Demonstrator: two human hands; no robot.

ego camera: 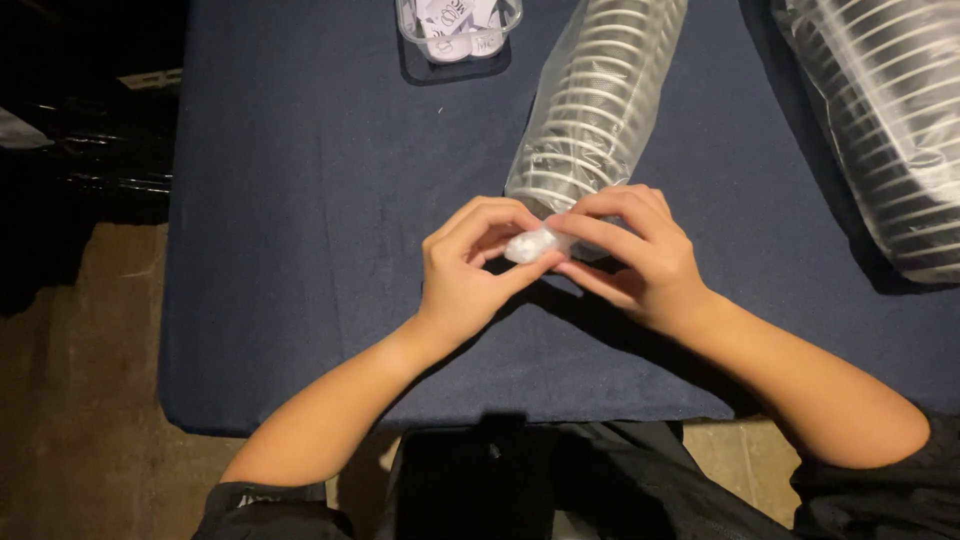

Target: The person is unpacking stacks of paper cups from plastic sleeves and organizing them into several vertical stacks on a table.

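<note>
Dark blue surface (300, 250) fills most of the frame. At the upper right lies a big clear bag of stacked cups (890, 130), ribbed and shiny. Centre top, a slimmer sleeve of cups (595, 100) slants down towards the hands. Top centre sits a small clear tub (458, 30) with white paper slips inside. Middle of the frame: left hand (465, 275) and right hand (635, 255) both pinch the sleeve's twisted plastic end (532, 245), a small, crumpled, whitish knot.
</note>
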